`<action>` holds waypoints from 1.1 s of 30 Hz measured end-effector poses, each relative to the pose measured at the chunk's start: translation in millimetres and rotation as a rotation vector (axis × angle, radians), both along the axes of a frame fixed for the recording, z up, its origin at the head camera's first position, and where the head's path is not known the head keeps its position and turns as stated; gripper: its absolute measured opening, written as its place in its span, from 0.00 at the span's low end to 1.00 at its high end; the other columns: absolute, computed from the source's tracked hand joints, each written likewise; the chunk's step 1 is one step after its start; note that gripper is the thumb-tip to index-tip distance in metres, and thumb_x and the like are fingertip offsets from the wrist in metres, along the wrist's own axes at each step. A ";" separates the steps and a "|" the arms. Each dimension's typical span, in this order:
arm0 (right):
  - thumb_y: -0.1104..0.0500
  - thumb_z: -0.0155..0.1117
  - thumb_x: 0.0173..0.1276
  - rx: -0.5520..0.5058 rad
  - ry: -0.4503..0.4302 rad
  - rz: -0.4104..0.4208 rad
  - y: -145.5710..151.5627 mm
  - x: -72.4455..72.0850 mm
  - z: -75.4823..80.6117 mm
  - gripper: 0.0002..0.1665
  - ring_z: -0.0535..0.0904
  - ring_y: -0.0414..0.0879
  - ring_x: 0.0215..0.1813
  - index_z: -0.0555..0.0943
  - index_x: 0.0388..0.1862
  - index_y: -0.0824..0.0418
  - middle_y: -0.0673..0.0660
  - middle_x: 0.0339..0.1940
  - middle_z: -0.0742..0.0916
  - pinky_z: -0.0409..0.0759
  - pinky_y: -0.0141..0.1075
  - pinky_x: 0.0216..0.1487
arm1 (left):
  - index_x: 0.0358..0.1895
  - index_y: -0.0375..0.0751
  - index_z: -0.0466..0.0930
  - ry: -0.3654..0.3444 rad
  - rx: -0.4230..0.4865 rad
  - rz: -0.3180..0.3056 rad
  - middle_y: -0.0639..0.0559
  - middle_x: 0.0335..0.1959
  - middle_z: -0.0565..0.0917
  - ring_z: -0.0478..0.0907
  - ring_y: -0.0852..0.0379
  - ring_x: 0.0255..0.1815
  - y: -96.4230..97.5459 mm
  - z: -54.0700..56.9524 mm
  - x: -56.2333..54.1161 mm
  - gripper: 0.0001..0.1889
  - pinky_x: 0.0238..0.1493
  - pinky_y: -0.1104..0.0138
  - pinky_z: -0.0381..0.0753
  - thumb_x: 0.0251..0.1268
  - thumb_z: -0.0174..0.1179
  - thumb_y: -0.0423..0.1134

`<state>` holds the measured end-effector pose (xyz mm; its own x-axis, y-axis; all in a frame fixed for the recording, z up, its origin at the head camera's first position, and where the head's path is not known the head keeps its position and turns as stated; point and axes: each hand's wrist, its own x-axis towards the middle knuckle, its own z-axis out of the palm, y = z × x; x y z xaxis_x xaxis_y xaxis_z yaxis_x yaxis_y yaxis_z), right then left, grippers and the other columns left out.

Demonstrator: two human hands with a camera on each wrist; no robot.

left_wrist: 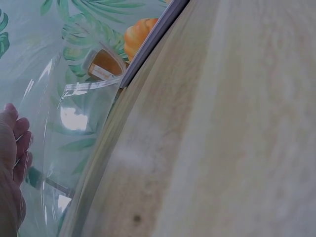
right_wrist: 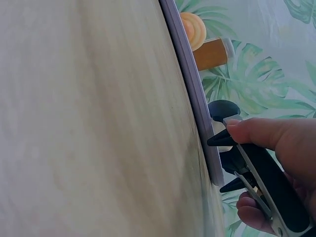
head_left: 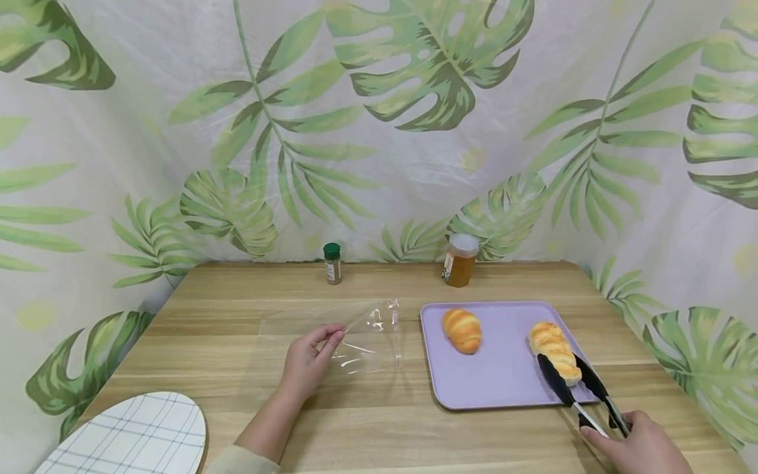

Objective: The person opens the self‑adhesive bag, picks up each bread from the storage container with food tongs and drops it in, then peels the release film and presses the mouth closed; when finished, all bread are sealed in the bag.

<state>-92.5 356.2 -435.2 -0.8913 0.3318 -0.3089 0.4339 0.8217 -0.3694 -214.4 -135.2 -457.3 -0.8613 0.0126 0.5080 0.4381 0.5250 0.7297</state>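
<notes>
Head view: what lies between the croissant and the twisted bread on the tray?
Only bare lilac tray lies between the croissant and the twisted bread, as the head view shows; the tongs straddle the bread's near end.

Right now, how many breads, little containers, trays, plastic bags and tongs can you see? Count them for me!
Breads: 2 (croissant, twisted bread roll)
Containers: 2 (green-capped spice bottle, amber jar)
Trays: 1 (lavender tray)
Bags: 1 (clear plastic bag)
Tongs: 1 pair (black-tipped tongs)
Total: 7
</notes>
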 end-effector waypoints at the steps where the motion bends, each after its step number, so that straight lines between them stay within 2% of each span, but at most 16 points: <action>1: 0.27 0.66 0.54 0.001 0.000 0.003 0.6 -0.2 0.5 0.62 0.77 0.50 0.32 0.67 0.52 0.87 0.66 0.32 0.84 0.74 0.37 0.28 | 0.44 0.42 0.87 -0.003 -0.001 -0.001 0.52 0.40 0.90 0.86 0.55 0.44 0.1 -0.1 0.2 0.07 0.49 0.55 0.85 0.67 0.62 0.37; 5: 0.26 0.65 0.55 0.022 0.017 0.026 1.4 -0.8 6.3 0.62 0.80 0.53 0.35 0.67 0.55 0.86 0.70 0.37 0.84 0.77 0.42 0.31 | 0.44 0.42 0.87 -0.009 -0.006 -0.004 0.52 0.41 0.90 0.86 0.56 0.44 0.0 -0.2 0.4 0.07 0.48 0.58 0.86 0.66 0.62 0.37; 9: 0.27 0.65 0.56 0.043 0.045 0.046 -0.8 -2.5 16.4 0.60 0.79 0.54 0.37 0.68 0.56 0.83 0.70 0.39 0.83 0.77 0.44 0.33 | 0.44 0.42 0.87 -0.015 -0.015 -0.012 0.52 0.41 0.90 0.86 0.55 0.44 -0.4 0.2 0.5 0.08 0.45 0.61 0.86 0.66 0.62 0.37; 13: 0.27 0.65 0.57 0.057 0.123 0.101 -6.5 -6.1 26.8 0.55 0.80 0.56 0.40 0.71 0.58 0.77 0.72 0.46 0.84 0.77 0.45 0.34 | 0.45 0.42 0.86 -0.022 -0.015 -0.029 0.51 0.42 0.90 0.86 0.53 0.46 0.1 0.8 0.7 0.08 0.49 0.57 0.86 0.67 0.62 0.38; 16: 0.27 0.64 0.57 0.067 0.190 0.162 -14.1 -10.3 33.1 0.52 0.80 0.54 0.41 0.74 0.59 0.72 0.69 0.48 0.85 0.77 0.43 0.33 | 0.45 0.42 0.86 -0.032 -0.011 -0.032 0.51 0.43 0.90 0.86 0.52 0.47 0.6 0.7 1.1 0.08 0.51 0.54 0.85 0.67 0.62 0.38; 20: 0.29 0.68 0.55 0.060 0.262 0.218 -29.2 -19.2 39.7 0.49 0.76 0.46 0.36 0.76 0.59 0.67 0.58 0.40 0.86 0.71 0.35 0.31 | 0.45 0.42 0.86 -0.037 -0.009 -0.037 0.51 0.43 0.90 0.86 0.52 0.47 0.7 -0.6 1.9 0.08 0.51 0.55 0.85 0.67 0.62 0.38; 23: 0.31 0.72 0.52 0.046 0.312 0.265 -43.2 -27.8 45.0 0.49 0.74 0.43 0.34 0.77 0.60 0.65 0.53 0.34 0.84 0.69 0.33 0.31 | 0.44 0.42 0.86 -0.022 -0.013 -0.045 0.50 0.42 0.90 0.86 0.50 0.46 0.8 -1.7 2.2 0.08 0.49 0.56 0.86 0.66 0.63 0.37; 28: 0.33 0.75 0.50 0.033 0.384 0.405 -65.3 -43.3 52.9 0.46 0.73 0.41 0.35 0.79 0.60 0.61 0.49 0.31 0.82 0.68 0.32 0.32 | 0.44 0.41 0.86 0.001 -0.047 -0.045 0.48 0.43 0.90 0.87 0.49 0.47 1.6 -2.3 2.5 0.08 0.49 0.55 0.86 0.65 0.63 0.37; 33: 0.37 0.76 0.50 0.013 0.427 0.573 -85.0 -61.4 58.8 0.38 0.74 0.37 0.37 0.82 0.56 0.56 0.48 0.38 0.84 0.72 0.30 0.35 | 0.45 0.43 0.87 -0.013 -0.071 -0.041 0.50 0.44 0.89 0.86 0.51 0.48 2.6 -0.9 3.1 0.08 0.50 0.56 0.86 0.66 0.63 0.38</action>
